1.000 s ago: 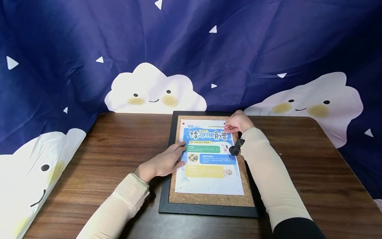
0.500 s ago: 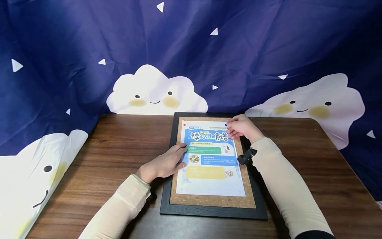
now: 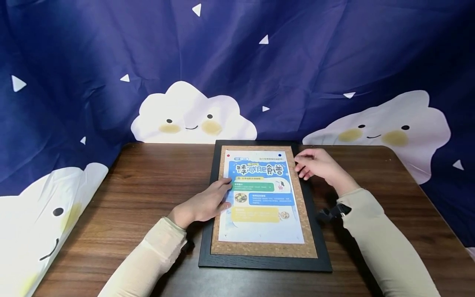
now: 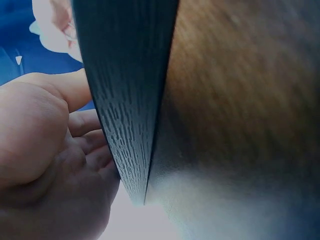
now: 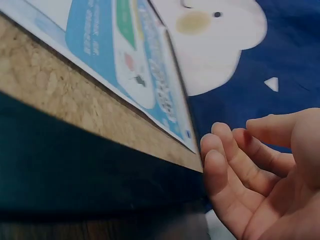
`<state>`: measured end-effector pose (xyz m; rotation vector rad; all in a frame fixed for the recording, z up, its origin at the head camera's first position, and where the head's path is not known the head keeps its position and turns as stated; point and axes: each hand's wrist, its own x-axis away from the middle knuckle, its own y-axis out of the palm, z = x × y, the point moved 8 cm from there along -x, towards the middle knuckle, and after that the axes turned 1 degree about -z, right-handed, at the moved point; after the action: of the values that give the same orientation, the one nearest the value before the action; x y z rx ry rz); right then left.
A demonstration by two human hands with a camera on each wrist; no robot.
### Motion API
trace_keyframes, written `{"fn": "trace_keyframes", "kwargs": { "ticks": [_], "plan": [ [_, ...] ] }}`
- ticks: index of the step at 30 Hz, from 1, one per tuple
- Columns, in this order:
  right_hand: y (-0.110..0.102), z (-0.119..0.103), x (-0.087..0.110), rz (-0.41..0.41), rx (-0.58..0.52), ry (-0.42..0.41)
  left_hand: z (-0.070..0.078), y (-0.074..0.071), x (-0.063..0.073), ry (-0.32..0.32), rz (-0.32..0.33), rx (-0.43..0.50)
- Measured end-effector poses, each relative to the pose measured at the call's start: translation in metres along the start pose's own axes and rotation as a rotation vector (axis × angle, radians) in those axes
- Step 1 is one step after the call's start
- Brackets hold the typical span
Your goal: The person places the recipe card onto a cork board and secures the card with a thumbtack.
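Observation:
A printed poster sheet (image 3: 259, 232) with blue, green and yellow blocks lies on a cork board (image 3: 264, 249) with a black frame (image 3: 265, 262). A red pushpin (image 3: 228, 156) sits at its top left corner and a blue pushpin (image 3: 280, 155) at its top right. My left hand (image 3: 204, 203) reaches over the frame's left side, fingertips at the sheet's left edge; the left wrist view shows the frame side (image 4: 125, 100) close by. Beside the board's upper right side is my right hand (image 3: 320, 167), its fingers loosely bent, with nothing visibly held in the right wrist view.
The board lies on a brown wooden table (image 3: 163, 177), near its back edge. Behind the table hangs a dark blue curtain (image 3: 230, 49) with white smiling clouds and small triangles.
My right hand has drawn back from the sheet's top right corner to the right and toward me, uncovering the blue pushpin there. The left hand has stayed in place.

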<state>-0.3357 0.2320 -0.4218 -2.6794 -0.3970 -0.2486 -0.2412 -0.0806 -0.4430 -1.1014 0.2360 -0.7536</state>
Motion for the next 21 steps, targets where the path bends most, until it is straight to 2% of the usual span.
{"fn": "trace_keyframes", "kwargs": {
  "ticks": [3,10,16,21],
  "plan": [
    [-0.009,0.001,0.014,0.02,0.008,-0.032,0.001,0.0,0.0,0.003,0.0,0.004],
    [-0.025,0.006,0.04,0.053,0.074,-0.037,0.003,-0.002,0.001,0.009,0.001,0.003],
    [-0.031,0.014,0.055,0.063,0.096,-0.042,0.002,-0.002,0.0,0.017,0.005,-0.011],
    [-0.034,0.02,0.065,0.077,0.128,-0.014,0.003,-0.001,0.001,0.009,0.0,-0.003]
  ]
}}
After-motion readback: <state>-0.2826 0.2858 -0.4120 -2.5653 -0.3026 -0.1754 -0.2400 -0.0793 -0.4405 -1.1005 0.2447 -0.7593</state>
